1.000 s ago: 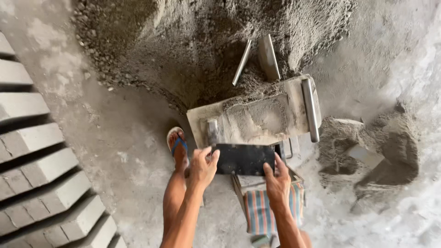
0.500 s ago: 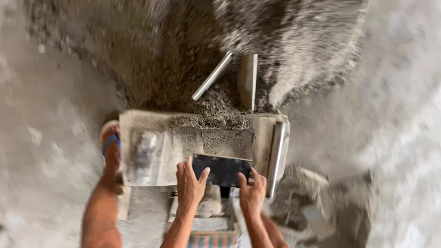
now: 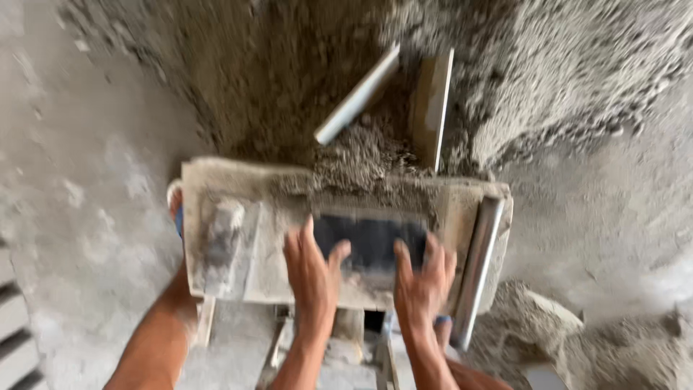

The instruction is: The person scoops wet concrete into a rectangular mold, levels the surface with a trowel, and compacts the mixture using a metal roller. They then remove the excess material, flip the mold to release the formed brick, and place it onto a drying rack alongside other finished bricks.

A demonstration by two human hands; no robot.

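Note:
My left hand (image 3: pixel 312 269) and my right hand (image 3: pixel 422 278) press on the near corners of a dark flat plate (image 3: pixel 370 238). The plate lies in the opening of a concrete-caked block mould (image 3: pixel 216 238) on a stand. Both hands have spread fingers resting on the plate's near edge. A metal roller bar (image 3: pixel 476 263) runs along the mould's right side. Loose grey mix (image 3: pixel 361 155) is heaped on the mould's far edge. The view is motion-blurred.
A big pile of grey sand and gravel mix (image 3: pixel 520 79) rises behind the mould, with a metal pipe handle (image 3: pixel 357 94) and a flat board (image 3: pixel 432 105) stuck in it. My bare left leg (image 3: pixel 155 339) stands at the mould's left. Cast blocks (image 3: pixel 14 339) lie far left.
The dark plate went from held in the air in front of the mould to lying down in the mould's opening. Both hands moved forward with it. The camera shifted closer.

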